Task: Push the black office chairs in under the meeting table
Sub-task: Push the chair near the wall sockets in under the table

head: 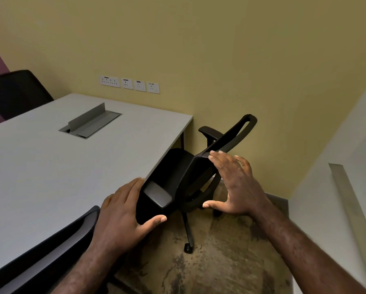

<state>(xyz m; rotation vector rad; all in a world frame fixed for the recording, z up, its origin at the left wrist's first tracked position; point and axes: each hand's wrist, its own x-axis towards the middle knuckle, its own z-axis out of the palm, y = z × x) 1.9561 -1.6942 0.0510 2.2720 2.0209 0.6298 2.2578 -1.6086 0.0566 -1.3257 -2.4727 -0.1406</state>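
Nearest, at the lower left, the back of a second chair [57,247] sits against the table [50,166] edge, apparently already tucked in.

Just beyond it, the left hand [122,217] rests on the near armrest [156,196] of the chair [177,177] being moved. Its fingers lie along the armrest's outer side and the thumb hooks under the front end: a loose hold, not a tight grip. The right hand [237,183] is open, fingers spread, with the fingertips [215,154] touching the top rim of the backrest [230,141] and the thumb stretched low toward the seat. It presses rather than grasps.

The chair stands at the table's corner, turned at an angle, its seat partly under the top and the near armrest just beside the edge. One base leg and caster [188,248] stick out over the mottled carpet [220,262]. The far armrest [208,132] is close to the yellow wall [199,49].

The likely snag is the armrests: if they sit higher than the tabletop's underside, a push would jam them against the edge and could pinch the left fingers between armrest and table. Pushing while the chair is skewed could also swing the backrest into the wall or catch the base on the table leg [183,141].

Farther off, a cable box [90,124] lies open in the tabletop, another chair [16,92] stands at the far side, and sockets [129,83] line the wall.
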